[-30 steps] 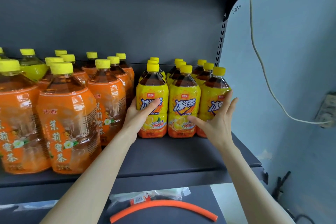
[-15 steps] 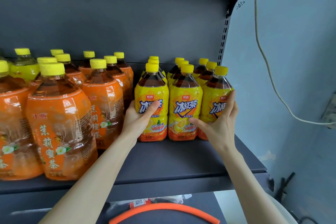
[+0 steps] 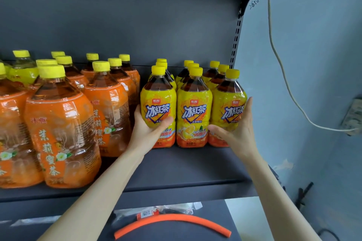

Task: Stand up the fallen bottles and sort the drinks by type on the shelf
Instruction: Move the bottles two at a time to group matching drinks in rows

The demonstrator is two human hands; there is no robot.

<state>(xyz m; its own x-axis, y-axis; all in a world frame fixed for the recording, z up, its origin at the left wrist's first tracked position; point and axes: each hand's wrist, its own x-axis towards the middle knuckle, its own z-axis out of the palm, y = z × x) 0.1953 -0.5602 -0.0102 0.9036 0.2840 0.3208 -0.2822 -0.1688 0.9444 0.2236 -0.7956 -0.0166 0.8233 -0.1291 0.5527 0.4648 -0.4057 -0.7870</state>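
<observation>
Three rows of yellow-labelled iced tea bottles stand upright at the right end of the dark shelf [image 3: 188, 166]. My left hand [image 3: 148, 129] wraps the front left yellow bottle [image 3: 158, 101], thumb across its label. My right hand [image 3: 233, 131] cups the front right yellow bottle [image 3: 228, 103], fingers up its right side and thumb under the label. The front middle yellow bottle [image 3: 194, 107] stands between them, untouched. Large orange-labelled jasmine tea bottles [image 3: 60, 123] stand upright in several rows on the left. No bottle lies on its side.
The shelf's slotted upright [image 3: 236, 31] and a pale blue wall [image 3: 313, 64] bound the right side; a white cable [image 3: 282, 68] runs down it to a socket [image 3: 354, 117]. On the lower shelf lie an orange foam tube [image 3: 172, 221] and a plastic bag [image 3: 156, 210].
Both hands have closed in on the outer front yellow bottles: the right hand went from spread beside the bottle to cupping it. The view has moved closer and slightly upward.
</observation>
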